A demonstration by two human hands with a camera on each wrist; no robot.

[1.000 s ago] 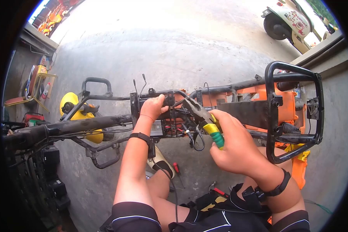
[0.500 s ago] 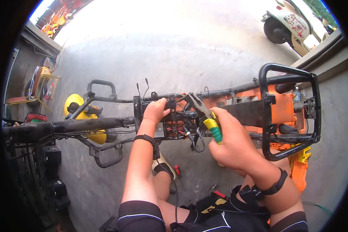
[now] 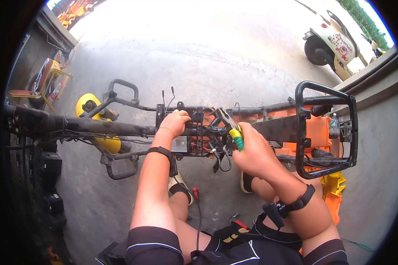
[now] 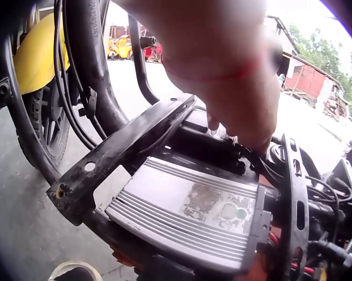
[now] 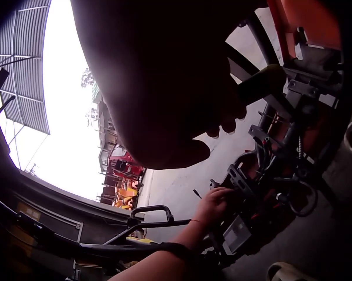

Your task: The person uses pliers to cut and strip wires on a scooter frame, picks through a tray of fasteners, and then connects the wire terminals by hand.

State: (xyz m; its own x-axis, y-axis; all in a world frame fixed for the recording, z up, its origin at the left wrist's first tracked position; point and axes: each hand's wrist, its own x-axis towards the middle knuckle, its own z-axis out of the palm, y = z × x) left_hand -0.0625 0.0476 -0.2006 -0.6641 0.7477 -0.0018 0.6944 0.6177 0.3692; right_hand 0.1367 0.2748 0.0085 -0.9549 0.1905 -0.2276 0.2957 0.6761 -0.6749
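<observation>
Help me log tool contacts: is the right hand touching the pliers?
Touching. The head view shows the right hand gripping the pliers by their yellow-and-green handles.

"LOTSO" on the parked scooter, a worn number nearer by.

Over on the concrete I can make out small reddish-pink capitals, apparently LOTSO, above a pink cartoon figure on the rounded cream-white scooter (image 3: 343,47). Closer to me, a row of characters runs along the thick black metal tube (image 4: 89,52), too blurred to read surely; the printing on the silver ribbed metal box (image 4: 190,205) is rubbed past reading.
</observation>
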